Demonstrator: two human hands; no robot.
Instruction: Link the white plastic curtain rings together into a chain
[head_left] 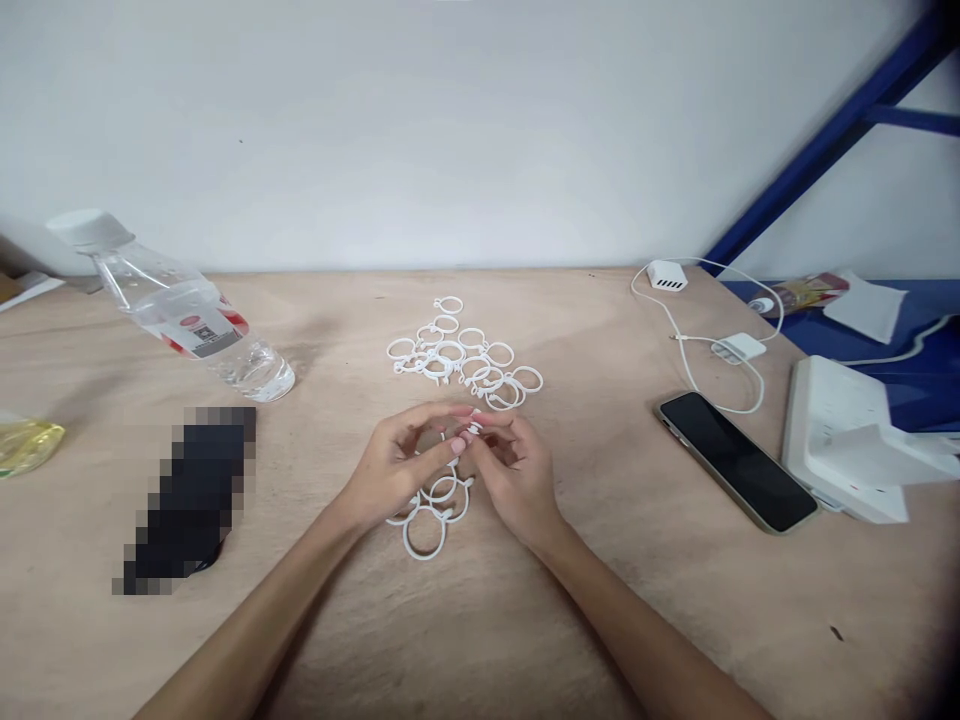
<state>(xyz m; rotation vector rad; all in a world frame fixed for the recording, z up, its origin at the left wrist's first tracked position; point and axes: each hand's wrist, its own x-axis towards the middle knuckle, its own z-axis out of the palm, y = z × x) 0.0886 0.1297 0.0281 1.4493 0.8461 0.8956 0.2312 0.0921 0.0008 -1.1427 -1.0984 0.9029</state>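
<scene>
Pinching 1 small white ring (472, 428) between their fingertips, the left hand (394, 470) and right hand (517, 472) meet above linked rings (431, 510) on the desk (480, 620); loose rings (461, 355) lie beyond, a phone (739, 460) right.

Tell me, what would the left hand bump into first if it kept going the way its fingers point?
The left hand points up and right, at the right hand, whose fingertips it already meets over a small white ring. Past those, probably the loose pile of white rings, though depth is unclear.
</scene>
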